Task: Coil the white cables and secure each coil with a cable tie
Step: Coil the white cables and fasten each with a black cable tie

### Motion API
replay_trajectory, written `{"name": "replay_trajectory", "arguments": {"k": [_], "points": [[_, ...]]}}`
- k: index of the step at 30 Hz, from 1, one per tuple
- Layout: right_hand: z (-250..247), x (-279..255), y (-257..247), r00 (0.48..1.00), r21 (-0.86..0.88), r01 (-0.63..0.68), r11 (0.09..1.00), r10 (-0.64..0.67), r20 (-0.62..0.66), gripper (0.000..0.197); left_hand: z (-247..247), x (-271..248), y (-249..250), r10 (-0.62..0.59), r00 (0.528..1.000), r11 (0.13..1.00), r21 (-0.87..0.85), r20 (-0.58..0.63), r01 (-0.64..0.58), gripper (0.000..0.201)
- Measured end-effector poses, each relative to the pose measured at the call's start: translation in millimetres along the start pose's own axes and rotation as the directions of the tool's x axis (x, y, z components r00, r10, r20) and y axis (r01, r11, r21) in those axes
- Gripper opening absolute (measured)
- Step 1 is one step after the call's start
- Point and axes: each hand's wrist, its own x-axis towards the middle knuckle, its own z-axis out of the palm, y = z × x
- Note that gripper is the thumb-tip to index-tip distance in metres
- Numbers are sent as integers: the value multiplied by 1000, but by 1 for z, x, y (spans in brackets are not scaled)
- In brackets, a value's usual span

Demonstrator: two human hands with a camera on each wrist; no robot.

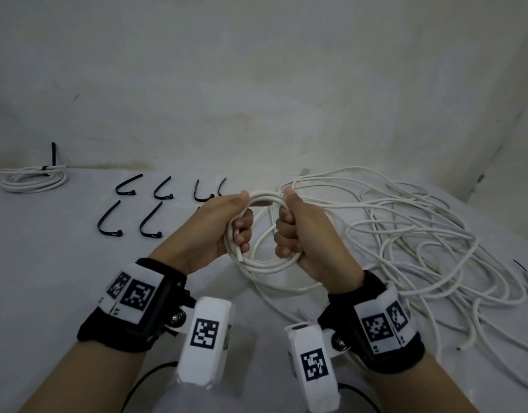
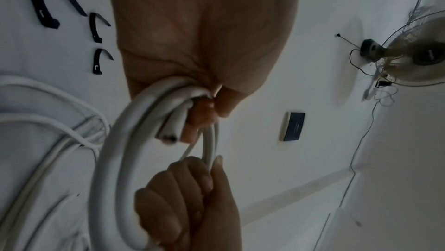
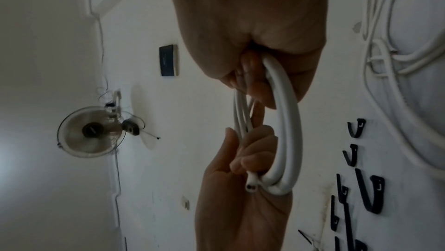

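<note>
Above the middle of the table, both hands hold a small coil of white cable (image 1: 267,265) of a few loops. My left hand (image 1: 237,226) grips the coil's left side, with the cut cable end (image 1: 240,256) poking out below its fingers. My right hand (image 1: 288,234) is curled round the coil's right side. In the left wrist view the coil (image 2: 108,160) runs from the left hand (image 2: 204,99) down to the right hand (image 2: 185,198). In the right wrist view the coil (image 3: 290,131) hangs between the right hand (image 3: 255,76) and the left hand (image 3: 250,152). The cable trails into a loose pile (image 1: 411,234).
A finished coil (image 1: 33,178) bound with a black tie lies at the far left by the wall. Several black cable ties (image 1: 151,225) lie in two rows left of the hands. The loose cable pile covers the table's right side. A wall fan (image 3: 94,133) hangs behind.
</note>
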Motion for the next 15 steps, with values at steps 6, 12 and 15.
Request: {"name": "replay_trajectory", "arguments": {"k": [6, 12, 15], "points": [[-5, 0, 4, 907, -495, 311, 811, -408, -100, 20, 7, -3, 6, 119, 991, 984, 140, -64, -109, 31], [-35, 14, 1, 851, -846, 319, 428, -522, 56, 53, 7, -5, 7, 184, 980, 953, 256, -71, -161, 30], [-43, 15, -3, 881, -748, 400, 529, -446, 156, 38, 7, -4, 5, 218, 970, 940, 291, -108, -178, 29]]}}
